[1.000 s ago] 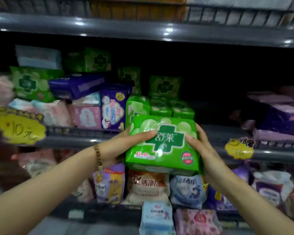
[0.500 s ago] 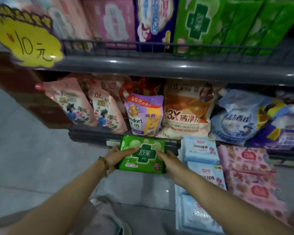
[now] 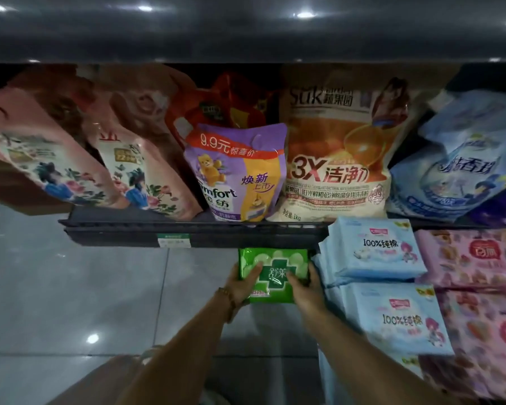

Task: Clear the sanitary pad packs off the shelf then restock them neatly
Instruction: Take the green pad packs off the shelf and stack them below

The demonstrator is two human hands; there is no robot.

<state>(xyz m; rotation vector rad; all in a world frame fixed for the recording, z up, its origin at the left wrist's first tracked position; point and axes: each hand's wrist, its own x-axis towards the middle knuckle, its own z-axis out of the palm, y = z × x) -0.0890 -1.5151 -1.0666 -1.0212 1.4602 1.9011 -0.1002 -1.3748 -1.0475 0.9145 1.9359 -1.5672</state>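
Beneath the bottom shelf (image 3: 187, 229) front edge, just left of the blue pack stack (image 3: 374, 252), the green pad pack (image 3: 275, 264) lay face-up above the floor, long axis running hand to hand. The left hand (image 3: 243, 283) and right hand (image 3: 304, 290) clamped its ends, equally near.

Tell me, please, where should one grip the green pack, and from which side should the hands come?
Take the green pack by its two opposite side edges, coming from the near side, as the left hand and right hand do now, thumbs on the printed face. It is flat, soft and wide, so a grip on both sides probably keeps it level.
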